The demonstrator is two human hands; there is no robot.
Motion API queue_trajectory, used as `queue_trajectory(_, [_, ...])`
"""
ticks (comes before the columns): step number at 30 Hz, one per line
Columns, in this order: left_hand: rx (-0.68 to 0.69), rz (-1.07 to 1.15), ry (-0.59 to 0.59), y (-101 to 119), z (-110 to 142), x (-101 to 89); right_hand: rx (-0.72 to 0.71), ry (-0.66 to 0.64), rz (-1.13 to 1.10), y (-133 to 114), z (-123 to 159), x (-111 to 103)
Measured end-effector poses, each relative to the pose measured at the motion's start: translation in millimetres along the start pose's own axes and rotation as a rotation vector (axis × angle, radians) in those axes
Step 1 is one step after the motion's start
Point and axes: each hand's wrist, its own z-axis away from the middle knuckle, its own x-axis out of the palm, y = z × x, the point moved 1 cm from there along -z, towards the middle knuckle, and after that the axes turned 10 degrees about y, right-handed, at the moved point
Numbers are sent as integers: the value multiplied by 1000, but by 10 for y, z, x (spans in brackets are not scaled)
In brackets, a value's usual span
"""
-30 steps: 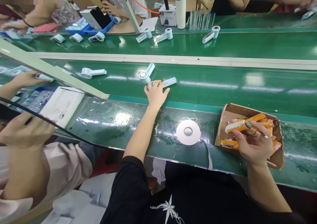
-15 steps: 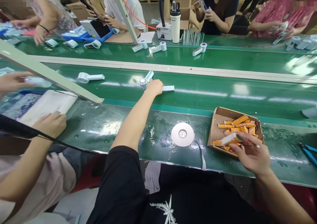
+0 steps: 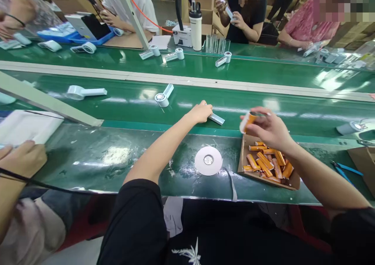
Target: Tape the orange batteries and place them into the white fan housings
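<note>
My left hand [image 3: 202,112] is closed over a pale blue handheld fan, whose handle [image 3: 216,119] sticks out to the right on the green belt; the rest is hidden under my fingers. My right hand [image 3: 271,129] pinches an orange battery [image 3: 249,120] with a white piece on its side, above the far edge of a cardboard box [image 3: 240,157]. Several loose orange batteries [image 3: 265,161] lie in that box. To the left of my left hand, another pale blue handheld fan [image 3: 162,98] rests on the belt.
A roll of white tape [image 3: 208,160] lies on the near table, with a loose strip [image 3: 233,185] beside it. Blue-handled pliers [image 3: 345,170] are right of the box. A slanted metal bar [image 3: 58,101] crosses at left, near a co-worker's hand [image 3: 27,157]. Other people sit across the belt.
My left hand has drawn the handheld fan rightward and nearer, away from the other one. My right hand has risen from inside the box toward the belt with the battery. The view has shifted.
</note>
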Motion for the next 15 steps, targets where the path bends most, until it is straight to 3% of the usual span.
queue_trajectory(3, [46, 11, -112, 19, -34, -86, 48, -130, -30, 187, -517, 366])
queue_trajectory(8, [-82, 202, -13, 33, -65, -70, 2, -252, 155, 498, -915, 815])
queue_trajectory(15, [-220, 225, 111, 179, -108, 145, 8, -317, 325, 656, -981, 896])
